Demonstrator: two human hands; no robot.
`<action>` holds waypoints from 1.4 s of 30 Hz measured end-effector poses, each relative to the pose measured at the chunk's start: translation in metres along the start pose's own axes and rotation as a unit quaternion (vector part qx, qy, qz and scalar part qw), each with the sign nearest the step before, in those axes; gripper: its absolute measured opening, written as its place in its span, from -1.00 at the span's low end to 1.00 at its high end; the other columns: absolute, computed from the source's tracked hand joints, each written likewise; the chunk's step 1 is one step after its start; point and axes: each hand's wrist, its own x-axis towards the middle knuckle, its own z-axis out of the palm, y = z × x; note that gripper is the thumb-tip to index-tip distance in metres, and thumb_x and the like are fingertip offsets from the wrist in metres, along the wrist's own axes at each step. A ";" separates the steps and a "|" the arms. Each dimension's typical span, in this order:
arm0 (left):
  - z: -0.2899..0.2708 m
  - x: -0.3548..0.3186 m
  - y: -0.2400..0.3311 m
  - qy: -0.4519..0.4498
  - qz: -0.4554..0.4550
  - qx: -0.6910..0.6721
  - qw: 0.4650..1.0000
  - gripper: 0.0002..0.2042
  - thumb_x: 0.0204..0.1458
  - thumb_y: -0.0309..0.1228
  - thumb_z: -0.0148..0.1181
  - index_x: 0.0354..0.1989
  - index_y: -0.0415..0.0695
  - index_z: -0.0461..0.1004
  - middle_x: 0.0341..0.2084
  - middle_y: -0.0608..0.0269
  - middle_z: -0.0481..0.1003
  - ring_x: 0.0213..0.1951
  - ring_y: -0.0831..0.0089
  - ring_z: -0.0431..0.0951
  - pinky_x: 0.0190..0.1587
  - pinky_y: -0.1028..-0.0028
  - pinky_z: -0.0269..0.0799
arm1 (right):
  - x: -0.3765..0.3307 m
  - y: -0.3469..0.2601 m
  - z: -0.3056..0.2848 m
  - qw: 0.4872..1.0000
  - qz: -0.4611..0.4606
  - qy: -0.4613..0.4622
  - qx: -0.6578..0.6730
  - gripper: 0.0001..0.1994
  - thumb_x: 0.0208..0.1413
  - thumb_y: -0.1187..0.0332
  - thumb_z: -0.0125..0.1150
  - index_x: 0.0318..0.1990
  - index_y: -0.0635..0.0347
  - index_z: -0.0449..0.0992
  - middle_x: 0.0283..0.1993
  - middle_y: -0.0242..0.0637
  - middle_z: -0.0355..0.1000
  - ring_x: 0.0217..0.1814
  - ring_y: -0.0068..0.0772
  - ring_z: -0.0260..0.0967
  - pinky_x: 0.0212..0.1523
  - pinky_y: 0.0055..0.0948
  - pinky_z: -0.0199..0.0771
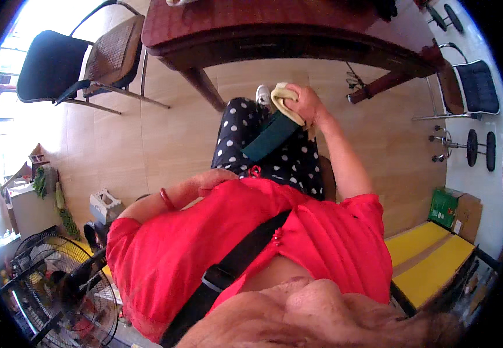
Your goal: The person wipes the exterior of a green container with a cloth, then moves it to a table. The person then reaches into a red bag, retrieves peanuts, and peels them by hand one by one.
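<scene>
Looking down, we see our right hand (pixel 305 103) out over the knee, closed around a crumpled pale yellow cloth (pixel 282 95). The cloth sits at the upper end of a dark green flat rectangular case (pixel 270 137), which lies slanted across our lap on the black polka-dot trousers (pixel 245 130). Our left hand (pixel 214 177) rests loosely curled against the thigh, just at the hem of the red shirt (pixel 245 232); it holds nothing that we can make out. We judge the work to be under way: cloth and case are already brought together on the lap, yet we cannot tell how much of the case the cloth has gone over. The dark wooden bench (pixel 274 26) ahead stands apart from both hands.
</scene>
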 end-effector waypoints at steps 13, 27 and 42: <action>-0.028 0.055 -0.020 -0.107 0.354 0.121 0.921 -0.70 -0.05 -0.34 0.23 -0.19 -0.28 0.47 -0.15 0.16 0.48 -0.07 0.39 0.43 -0.06 0.45 0.36 | 0.009 0.002 0.006 1.000 -0.021 0.003 -0.021 -0.55 -0.14 0.13 0.19 -0.06 0.11 0.48 -0.31 -0.07 0.49 -0.28 -0.12 0.47 -0.22 -0.30 0.41; -0.043 0.062 0.001 -0.112 0.221 0.197 0.949 -0.65 -0.07 -0.31 0.25 -0.16 -0.27 0.45 -0.14 0.14 0.46 -0.07 0.36 0.43 -0.05 0.43 0.36 | -0.002 -0.006 0.004 0.999 -0.022 0.026 -0.019 -0.59 -0.12 0.17 0.17 -0.07 0.10 0.48 -0.27 -0.06 0.49 -0.24 -0.15 0.47 -0.21 -0.35 0.42; 0.025 0.113 0.057 -0.136 0.257 0.240 0.926 -0.60 -0.09 -0.27 0.27 -0.13 -0.27 0.43 -0.13 0.11 0.45 -0.06 0.33 0.43 -0.05 0.42 0.36 | 0.014 -0.002 0.010 0.996 -0.050 0.031 -0.063 -0.61 -0.12 0.14 0.12 -0.11 0.10 0.47 -0.25 -0.04 0.47 -0.20 -0.01 0.42 -0.19 -0.24 0.41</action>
